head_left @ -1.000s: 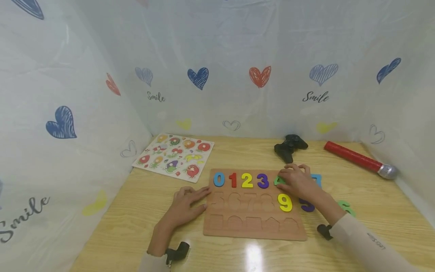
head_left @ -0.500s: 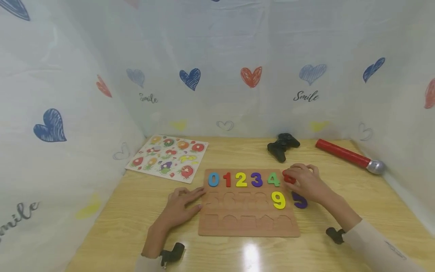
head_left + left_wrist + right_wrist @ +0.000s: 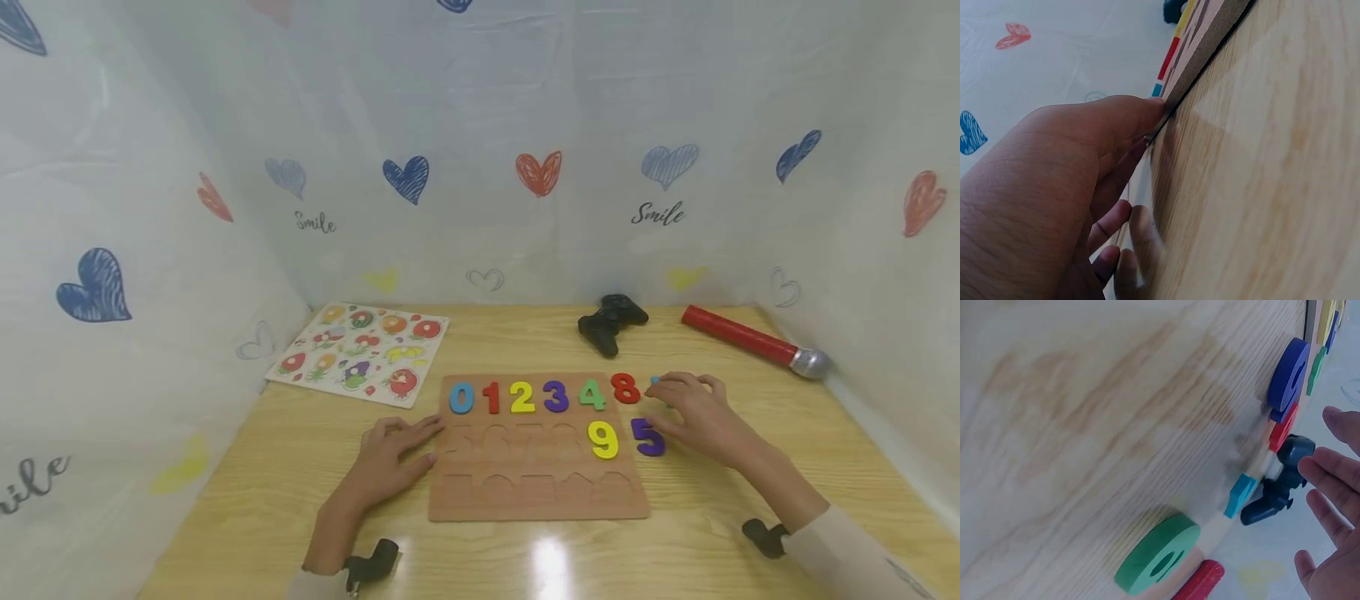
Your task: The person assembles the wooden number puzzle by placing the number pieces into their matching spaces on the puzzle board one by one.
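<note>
Head view: number board [image 3: 538, 467], long axis left-to-right

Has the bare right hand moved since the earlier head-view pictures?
Yes: the right hand has shifted rightward, judged against the black game controller in the head view.

Behind the fingers of my bare left hand [image 3: 393, 458], I wear a stubby black wrist device [image 3: 375, 562] with a rounded end, then a cream left sleeve [image 3: 317, 586]. Back from the fingers of my bare right hand [image 3: 703, 419] come a 2nd black device [image 3: 763, 537] and a cream right sleeve [image 3: 843, 554] bearing 1 thin dark marking [image 3: 906, 577], too blurred to read.
</note>
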